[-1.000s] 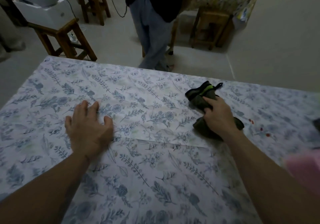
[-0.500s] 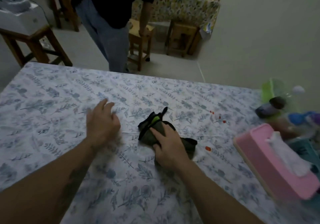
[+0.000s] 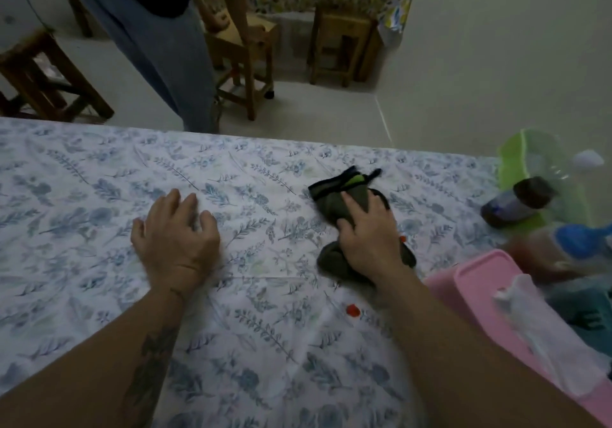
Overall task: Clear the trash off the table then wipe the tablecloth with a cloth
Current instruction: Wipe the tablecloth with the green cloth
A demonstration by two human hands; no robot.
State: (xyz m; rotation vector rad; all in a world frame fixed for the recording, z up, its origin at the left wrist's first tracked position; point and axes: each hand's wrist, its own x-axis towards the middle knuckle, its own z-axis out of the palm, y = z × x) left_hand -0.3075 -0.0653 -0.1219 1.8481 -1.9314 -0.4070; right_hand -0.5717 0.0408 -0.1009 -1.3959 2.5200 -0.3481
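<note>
The left hand [image 3: 175,238] lies flat, fingers spread, on the blue floral tablecloth [image 3: 99,195]; the right hand [image 3: 367,238] presses palm-down on a crumpled dark olive cloth [image 3: 334,195], holding it loosely.

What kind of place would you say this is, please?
Probably a home dining room: a table under a floral tablecloth, wooden stools on a tiled floor, and a pink tissue box at the table's right end.

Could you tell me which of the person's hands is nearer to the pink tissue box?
The right. The right hand presses the dark cloth just left of the pink tissue box; the left hand lies flat on the tablecloth much farther left.
</note>
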